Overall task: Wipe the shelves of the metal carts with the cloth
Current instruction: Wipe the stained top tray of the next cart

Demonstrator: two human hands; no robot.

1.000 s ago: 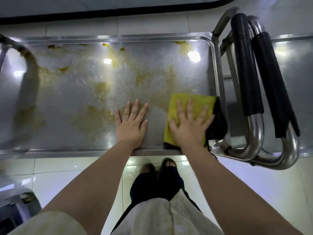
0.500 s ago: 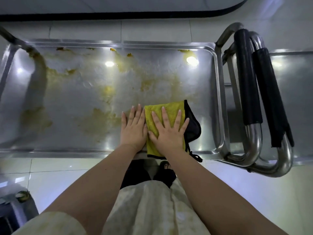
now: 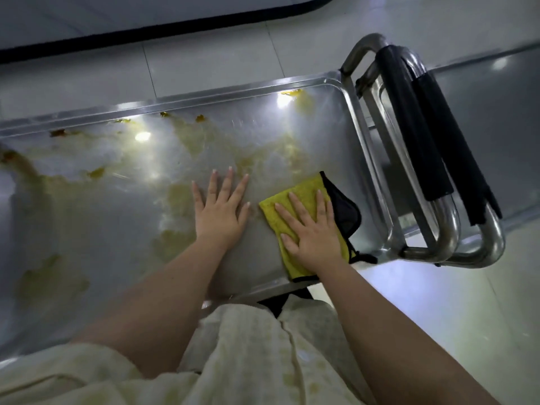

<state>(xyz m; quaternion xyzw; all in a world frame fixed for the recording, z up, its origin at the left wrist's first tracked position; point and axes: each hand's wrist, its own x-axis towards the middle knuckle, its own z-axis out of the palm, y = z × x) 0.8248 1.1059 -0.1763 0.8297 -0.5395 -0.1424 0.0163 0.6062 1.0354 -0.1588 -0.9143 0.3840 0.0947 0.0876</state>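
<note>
The top shelf of a metal cart (image 3: 263, 135) fills the view, smeared with yellow-brown stains over its left and far parts. A yellow cloth with a black underside (image 3: 304, 194) lies flat on the shelf near its front right corner. My right hand (image 3: 311, 229) presses down on the cloth with straight, spread fingers. My left hand (image 3: 220, 210) rests flat on the bare metal just left of the cloth, fingers straight, apart from it.
Two steel cart handles with black foam grips (image 3: 420, 147) stand at the shelf's right end. A second cart's shelf (image 3: 502, 118) lies beyond them. Pale floor tiles (image 3: 204, 62) surround the carts, with a dark-edged mat at the far side.
The cloth slid left to my left hand, then back right under my right hand. The view has tilted and moved closer to the shelf. My left hand has stayed flat on the metal.
</note>
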